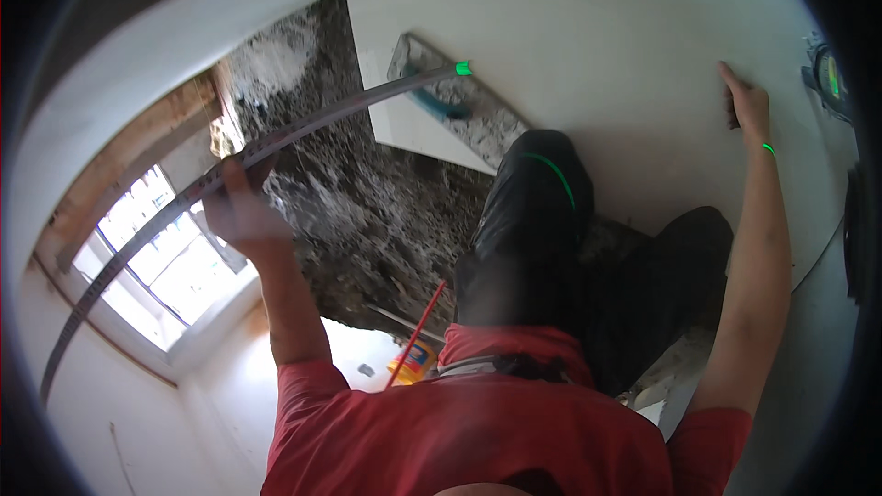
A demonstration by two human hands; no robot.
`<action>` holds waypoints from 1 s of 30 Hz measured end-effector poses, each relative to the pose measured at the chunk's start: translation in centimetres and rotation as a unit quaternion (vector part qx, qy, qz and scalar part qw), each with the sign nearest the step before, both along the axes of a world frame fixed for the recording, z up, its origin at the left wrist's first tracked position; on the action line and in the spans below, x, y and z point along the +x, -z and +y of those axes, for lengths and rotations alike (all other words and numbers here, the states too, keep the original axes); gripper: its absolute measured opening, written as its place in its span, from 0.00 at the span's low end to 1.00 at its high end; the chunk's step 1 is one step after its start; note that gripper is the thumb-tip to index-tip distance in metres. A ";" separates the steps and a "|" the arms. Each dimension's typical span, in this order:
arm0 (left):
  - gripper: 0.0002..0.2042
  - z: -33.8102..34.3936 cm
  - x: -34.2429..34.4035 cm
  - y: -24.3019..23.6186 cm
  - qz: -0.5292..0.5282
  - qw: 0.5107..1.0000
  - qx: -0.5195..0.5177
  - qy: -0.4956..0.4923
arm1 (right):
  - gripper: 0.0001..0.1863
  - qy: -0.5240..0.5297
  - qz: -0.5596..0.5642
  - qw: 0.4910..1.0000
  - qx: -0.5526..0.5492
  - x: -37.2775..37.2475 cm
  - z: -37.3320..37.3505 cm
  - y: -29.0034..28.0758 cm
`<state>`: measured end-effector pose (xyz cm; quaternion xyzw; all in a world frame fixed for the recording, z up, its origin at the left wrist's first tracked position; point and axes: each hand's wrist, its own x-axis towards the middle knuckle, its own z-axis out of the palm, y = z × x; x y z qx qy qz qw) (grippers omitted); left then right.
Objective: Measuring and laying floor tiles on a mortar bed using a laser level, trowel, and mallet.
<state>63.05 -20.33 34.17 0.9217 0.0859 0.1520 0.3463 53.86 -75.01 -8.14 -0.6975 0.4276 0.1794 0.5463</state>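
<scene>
A long grey straightedge (pixel 317 121) with dark printed markings runs from the lower left to the upper middle, its bend coming from the lens. My left hand (pixel 241 211), a little blurred, is closed around it. Bright green light falls on the bar's far end. At the right, my right hand (pixel 751 106) rests against a large white tile (pixel 625 46), holding nothing. One digit is stretched out and the others are partly curled. Between the hands lies a mortar-smeared trowel (pixel 501 133) with a teal handle, on the tile near my knee.
Dark, rough mortar-covered floor (pixel 358 211) borders the tile. At the right rim stands a laser level (pixel 831 78) glowing green. A yellow bucket (pixel 413 360) and a red stick (pixel 418 331) are beside me. A bright barred window (pixel 170 248) is at the left.
</scene>
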 end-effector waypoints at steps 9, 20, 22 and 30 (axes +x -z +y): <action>0.13 30.1 -14.1 4.5 -0.008 0.975 0.126 -0.184 | 0.32 -0.094 0.084 0.992 0.000 -6.7 10.9 1.2; 0.13 31.7 -12.4 11.0 -0.020 0.982 0.037 -0.182 | 0.31 -0.082 0.142 0.986 0.022 -6.2 11.0 0.6; 0.13 31.2 -11.9 11.6 -0.026 0.982 0.024 -0.186 | 0.31 -0.093 0.146 0.985 0.023 -6.0 11.1 0.2; 0.13 30.0 -11.2 11.9 -0.017 0.984 0.018 -0.177 | 0.32 -0.100 0.162 0.982 0.007 -6.2 10.0 1.3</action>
